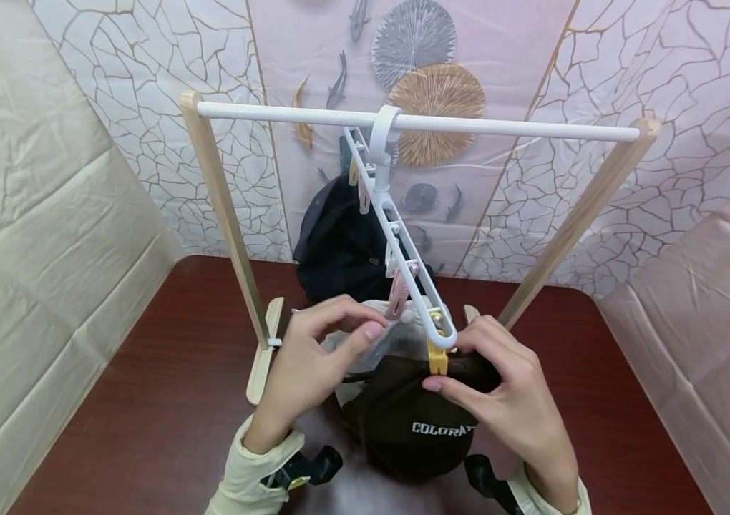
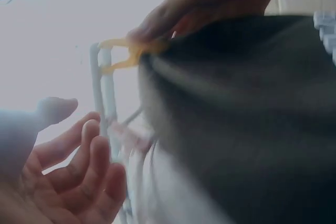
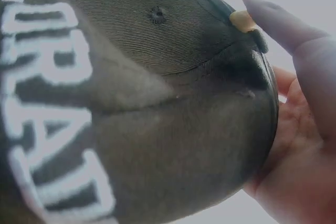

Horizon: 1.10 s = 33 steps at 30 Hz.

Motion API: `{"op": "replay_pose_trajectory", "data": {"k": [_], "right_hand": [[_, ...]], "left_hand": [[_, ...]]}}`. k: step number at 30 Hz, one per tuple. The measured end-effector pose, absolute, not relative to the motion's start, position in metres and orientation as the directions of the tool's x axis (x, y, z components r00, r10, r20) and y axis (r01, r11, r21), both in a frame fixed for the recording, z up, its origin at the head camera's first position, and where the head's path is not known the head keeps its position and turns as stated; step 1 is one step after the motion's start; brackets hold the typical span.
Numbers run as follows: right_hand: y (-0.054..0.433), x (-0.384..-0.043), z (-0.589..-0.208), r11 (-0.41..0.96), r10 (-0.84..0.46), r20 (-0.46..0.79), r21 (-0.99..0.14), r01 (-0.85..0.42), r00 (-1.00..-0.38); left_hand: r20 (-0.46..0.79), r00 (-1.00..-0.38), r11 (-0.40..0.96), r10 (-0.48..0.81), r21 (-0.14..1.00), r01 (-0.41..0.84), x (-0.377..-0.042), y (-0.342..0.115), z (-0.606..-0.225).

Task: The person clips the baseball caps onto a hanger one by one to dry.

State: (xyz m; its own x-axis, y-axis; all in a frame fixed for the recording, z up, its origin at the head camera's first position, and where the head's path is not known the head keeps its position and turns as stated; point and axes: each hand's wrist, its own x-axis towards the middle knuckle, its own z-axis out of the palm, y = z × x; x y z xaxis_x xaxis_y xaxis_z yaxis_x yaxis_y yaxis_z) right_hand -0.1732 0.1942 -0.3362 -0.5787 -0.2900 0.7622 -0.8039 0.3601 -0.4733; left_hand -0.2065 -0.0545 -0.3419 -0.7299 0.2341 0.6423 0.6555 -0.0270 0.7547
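Note:
A dark brown cap (image 1: 416, 422) with white lettering hangs from a yellow clip (image 1: 438, 360) at the near end of a white clip hanger (image 1: 426, 304). My right hand (image 1: 516, 386) holds the cap's edge beside this clip, thumb in front and fingers behind. In the right wrist view the thumb (image 3: 278, 19) lies close to the clip, and the cap hides part of the fingers. My left hand (image 1: 313, 361) hovers left of the hanger near a pink clip (image 1: 398, 293), its fingers loosely bent around nothing. Behind the brown cap shows a pale cap (image 1: 371, 347).
The hanger hooks over a white rod (image 1: 288, 114) between two wooden posts (image 1: 226, 214). A navy cap (image 1: 339, 243) hangs farther back. Below is a reddish-brown table (image 1: 146, 422). Beige padded panels (image 1: 36, 250) stand at both sides, and a patterned sheet (image 1: 165, 107) closes the back.

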Motion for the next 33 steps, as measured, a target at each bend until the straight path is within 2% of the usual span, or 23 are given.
{"op": "replay_pose_trajectory", "data": {"k": [6, 10, 14, 17, 21, 26, 33], "right_hand": [[0.210, -0.176, -0.336, 0.412, -0.263, 0.762, -0.466, -0.783, -0.592], [0.219, -0.177, -0.337, 0.441, -0.241, 0.750, -0.481, -0.758, -0.616], [0.227, -0.178, -0.338, 0.474, -0.217, 0.741, -0.489, -0.732, -0.635], [0.231, -0.179, -0.338, 0.517, -0.200, 0.718, -0.500, -0.694, -0.666], [0.236, -0.182, -0.340, 0.561, -0.165, 0.704, -0.508, -0.653, -0.690], [0.241, -0.191, -0.345, 0.585, -0.090, 0.745, -0.497, -0.641, -0.660], [0.251, -0.198, -0.348, 0.592, -0.015, 0.736, -0.539, -0.599, -0.677]], "left_hand": [[0.617, -0.787, -0.009, -0.002, 0.787, 0.617, -0.227, -0.070, -0.349], [0.632, -0.765, -0.013, -0.124, 0.770, 0.638, -0.247, -0.080, -0.358], [0.648, -0.738, 0.087, -0.188, 0.760, 0.644, -0.266, -0.091, -0.371], [0.642, -0.738, 0.200, -0.207, 0.766, 0.611, -0.277, -0.101, -0.380], [0.608, -0.772, 0.278, -0.184, 0.786, 0.553, -0.286, -0.113, -0.389], [0.546, -0.830, 0.332, -0.113, 0.808, 0.487, -0.293, -0.114, -0.396], [0.493, -0.865, 0.393, -0.095, 0.817, 0.422, -0.299, -0.116, -0.401]]}}
